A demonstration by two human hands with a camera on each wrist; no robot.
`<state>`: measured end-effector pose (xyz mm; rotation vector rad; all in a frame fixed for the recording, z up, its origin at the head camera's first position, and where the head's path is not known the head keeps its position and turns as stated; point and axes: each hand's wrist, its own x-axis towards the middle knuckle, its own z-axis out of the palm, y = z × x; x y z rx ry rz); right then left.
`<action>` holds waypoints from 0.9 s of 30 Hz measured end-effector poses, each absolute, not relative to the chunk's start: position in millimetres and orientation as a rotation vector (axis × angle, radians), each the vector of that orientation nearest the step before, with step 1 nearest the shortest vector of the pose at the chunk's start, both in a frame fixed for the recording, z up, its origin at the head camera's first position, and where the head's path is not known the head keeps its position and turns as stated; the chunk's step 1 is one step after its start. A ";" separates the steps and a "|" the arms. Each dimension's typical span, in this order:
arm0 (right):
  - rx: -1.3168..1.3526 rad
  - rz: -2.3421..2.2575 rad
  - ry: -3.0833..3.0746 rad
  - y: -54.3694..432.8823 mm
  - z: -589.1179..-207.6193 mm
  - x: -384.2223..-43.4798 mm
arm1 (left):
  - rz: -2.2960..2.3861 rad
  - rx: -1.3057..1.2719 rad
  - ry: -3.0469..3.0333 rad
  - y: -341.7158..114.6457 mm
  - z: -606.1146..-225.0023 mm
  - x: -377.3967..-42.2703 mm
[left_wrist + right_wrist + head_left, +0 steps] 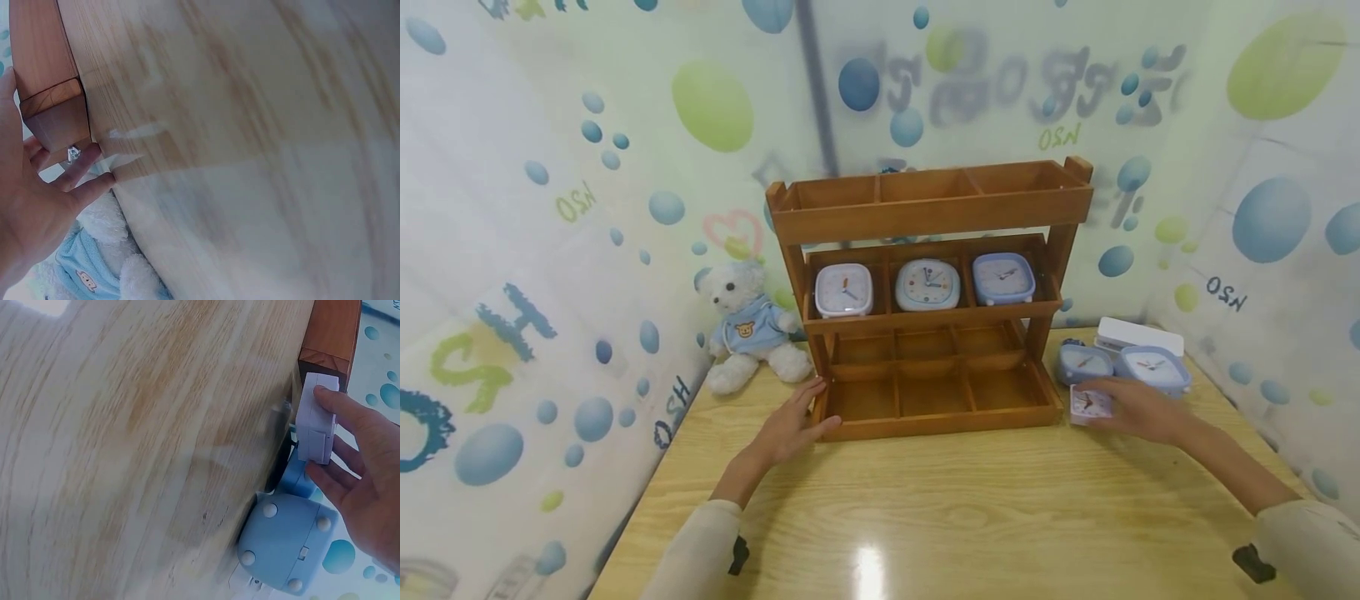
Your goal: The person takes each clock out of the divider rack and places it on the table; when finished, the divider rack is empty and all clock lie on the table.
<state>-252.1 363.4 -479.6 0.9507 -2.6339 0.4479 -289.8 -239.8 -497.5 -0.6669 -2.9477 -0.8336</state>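
A brown wooden shelf rack (925, 432) stands on the table, with three alarm clocks in its middle tier: a white one (843, 290), a pale round-cornered one (927, 285) and a blue one (1003, 278). My left hand (786, 425) rests at the rack's lower left corner, fingers spread along its end. To the right of the rack, my right hand (1138, 410) grips a small square white-lilac alarm clock (1090, 404) between thumb and fingers. In the right wrist view that clock (315, 419) shows its plain side. Behind it are two blue alarm clocks (1085, 364) (1152, 367).
A white teddy bear (748, 325) in a blue hoodie sits left of the rack. A white box (1138, 335) lies behind the blue clocks. The rack's top tier (932, 218) and lower compartments hold nothing. Patterned curtains (535, 250) close in the table's back and sides.
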 end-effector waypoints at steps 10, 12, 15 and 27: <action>0.929 0.498 -2.653 358.5 -481.9 -254.5 | -0.859 -0.668 -2.955 -240.5 -497.7 -288.7; 0.927 0.491 -2.656 358.3 -483.7 -256.0 | -0.853 -0.666 -2.958 -240.8 -497.9 -288.7; 0.941 0.475 -2.651 358.0 -486.4 -259.5 | -0.856 -0.662 -2.958 -241.3 -497.6 -288.1; 1.019 0.502 -2.528 353.3 -484.8 -261.1 | -0.860 -0.654 -2.960 -241.0 -497.9 -288.1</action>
